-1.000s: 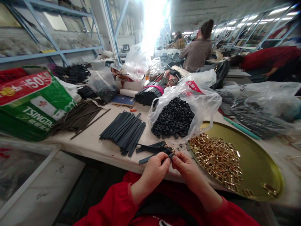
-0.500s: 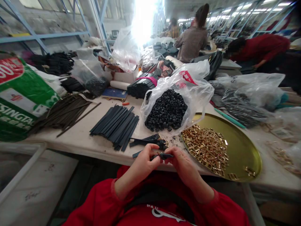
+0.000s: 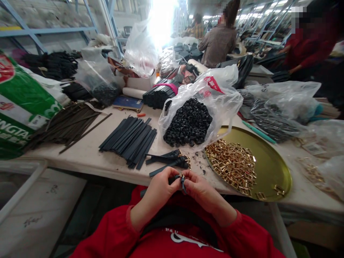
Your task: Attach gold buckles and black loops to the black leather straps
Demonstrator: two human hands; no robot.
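Note:
My left hand [image 3: 161, 188] and my right hand [image 3: 200, 190] meet just in front of the table edge, both pinched on a black strap [image 3: 182, 180] with a small gold buckle at its tip. A few finished straps [image 3: 169, 160] lie on the table just beyond my fingers. A round gold tray [image 3: 271, 168] at my right holds a heap of gold buckles [image 3: 232, 165]. Behind my hands an open plastic bag of black loops [image 3: 189, 123] sits next to a fan of flat black strips [image 3: 129, 139].
A green printed sack [image 3: 18, 104] fills the left. Thin brown strips [image 3: 67, 125] lie beside it. Clear bags [image 3: 282, 107] of dark parts crowd the right. A bundle of black strips [image 3: 161, 95] stands further back. Other people [image 3: 219, 39] work at far tables.
My hands have pulled back toward my body and turned the strap, its end now pointing upright between my fingers. The view has tilted down and shifted right.

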